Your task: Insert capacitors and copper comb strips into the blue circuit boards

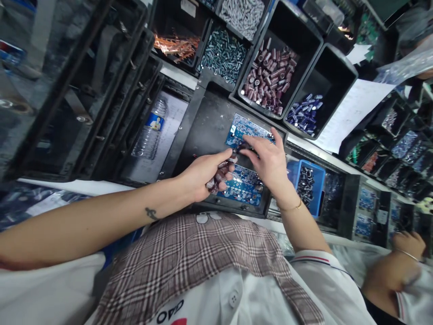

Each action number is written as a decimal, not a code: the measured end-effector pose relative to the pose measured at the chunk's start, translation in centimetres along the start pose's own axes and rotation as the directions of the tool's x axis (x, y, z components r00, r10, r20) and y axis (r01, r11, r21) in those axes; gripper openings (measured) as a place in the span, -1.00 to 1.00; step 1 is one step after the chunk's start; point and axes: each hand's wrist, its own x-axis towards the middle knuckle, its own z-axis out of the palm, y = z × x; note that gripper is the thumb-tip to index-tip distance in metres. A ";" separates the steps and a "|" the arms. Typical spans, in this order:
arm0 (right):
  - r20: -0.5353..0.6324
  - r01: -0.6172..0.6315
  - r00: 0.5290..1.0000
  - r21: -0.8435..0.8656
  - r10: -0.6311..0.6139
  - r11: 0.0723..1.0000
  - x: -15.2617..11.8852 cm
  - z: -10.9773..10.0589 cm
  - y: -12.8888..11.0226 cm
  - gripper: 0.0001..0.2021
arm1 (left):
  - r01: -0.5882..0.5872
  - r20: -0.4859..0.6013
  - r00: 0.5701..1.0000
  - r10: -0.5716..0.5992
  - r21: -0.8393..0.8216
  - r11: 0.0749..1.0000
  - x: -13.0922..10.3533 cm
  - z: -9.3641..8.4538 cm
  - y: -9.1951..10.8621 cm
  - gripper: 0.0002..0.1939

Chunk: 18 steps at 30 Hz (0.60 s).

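Left hand (205, 175) closed around brown parts (222, 171) beside blue circuit boards (244, 187).
Right hand (269, 159) curls over the upper board (249, 126); whether it grips anything is unclear.

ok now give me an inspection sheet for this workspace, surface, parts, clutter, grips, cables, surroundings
Surface: black tray
Job's things: upper circuit board and lower circuit board in the tray, both partly hidden
Clutter: plastic bottle left of the tray
Grips: left hand holds several brown cylindrical parts; right hand over the upper circuit board, grip contents unclear
Cables: nothing seen
Surroundings: black bins beyond; blue bin and co-worker's hand to the right
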 end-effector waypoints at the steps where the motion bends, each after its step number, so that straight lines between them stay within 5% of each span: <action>1: -0.003 -0.002 1.000 0.044 0.002 0.999 0.1 -0.3 -0.6 -0.71 | -0.011 -0.022 1.000 0.010 -0.002 1.000 0.1 0.0 -0.1 -0.76; 6: 0.015 -0.006 1.000 0.086 0.005 0.996 1.2 0.1 -1.8 -0.81 | 0.000 -0.057 0.998 0.001 0.024 1.000 0.2 -0.3 0.0 -0.77; 12: 0.029 -0.067 0.997 0.060 0.066 0.996 2.6 2.6 0.3 -0.82 | 0.096 0.046 0.994 -0.098 0.043 0.994 -0.4 -1.1 0.4 -0.83; 18: 0.043 -0.033 0.999 0.071 0.030 0.997 2.4 2.2 0.2 -0.81 | 0.048 0.129 0.990 -0.058 0.078 0.996 -1.1 -1.4 0.2 -0.69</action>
